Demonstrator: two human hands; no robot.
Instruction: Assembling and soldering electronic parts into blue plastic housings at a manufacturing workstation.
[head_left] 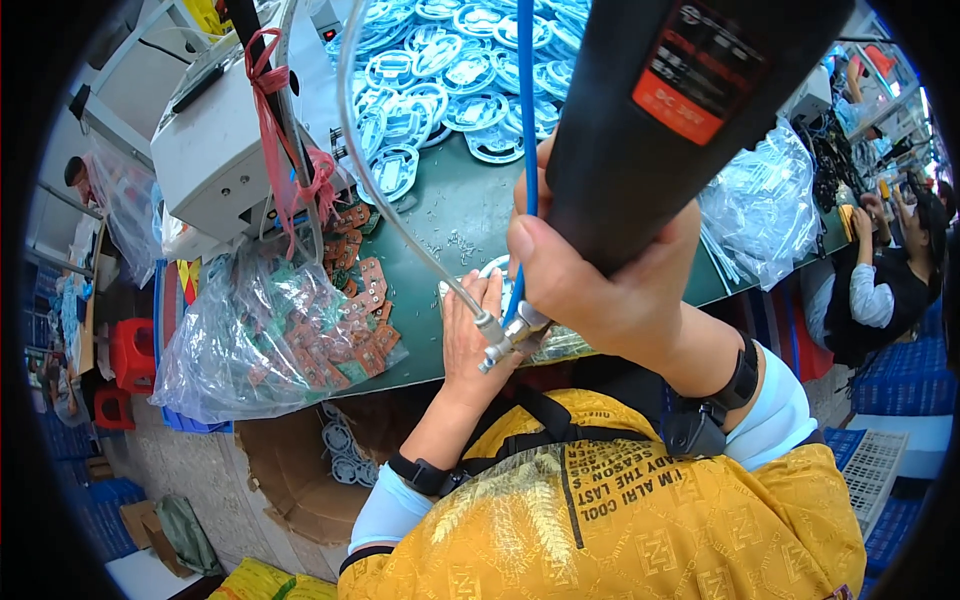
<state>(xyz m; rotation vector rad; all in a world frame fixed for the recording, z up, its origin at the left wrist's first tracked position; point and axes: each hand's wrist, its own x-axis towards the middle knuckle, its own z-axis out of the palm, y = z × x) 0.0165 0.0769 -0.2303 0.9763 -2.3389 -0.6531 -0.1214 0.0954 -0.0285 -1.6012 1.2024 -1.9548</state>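
Driver [625, 130] hangs over the table [450, 195], grasped by the right hand [610, 285]; the grip of the left hand [466, 335] (underside hidden) I cannot tell. If the pale ring [493, 266] shifts, the nozzle [494, 352] could hit that hand.

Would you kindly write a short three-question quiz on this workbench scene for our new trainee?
1. Which hand grips the black electric screwdriver: A, left; B, right?
2. True or false: the clear plastic bag holding orange circuit boards lies to the left of the left hand.
3. What is piled at the far side of the green bench top?

Key:
1. B, the right hand.
2. True.
3. Pale ring-shaped plastic parts.
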